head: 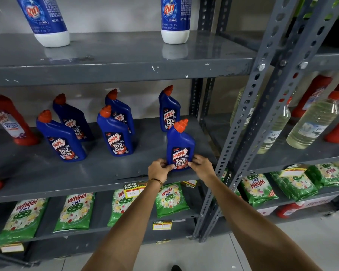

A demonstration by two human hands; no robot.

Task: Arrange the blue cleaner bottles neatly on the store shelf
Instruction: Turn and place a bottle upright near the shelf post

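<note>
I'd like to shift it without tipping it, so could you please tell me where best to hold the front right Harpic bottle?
Grip the front right Harpic bottle low on its wide body, one hand on each flank, coming from the shelf's open front. It stands upright near the edge, its neck narrow and angled, so the base probably gives steadier control. The left hand and right hand already sit there.

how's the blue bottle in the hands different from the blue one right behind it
The held bottle stands near the front edge of the middle shelf; the rear bottle stands toward the back. The left hand and right hand pinch the held bottle's base with their fingers; nothing touches the rear one. The held bottle hides the rear one's lower right corner. Both are upright blue Harpic bottles with orange-red caps, labels forward.
</note>
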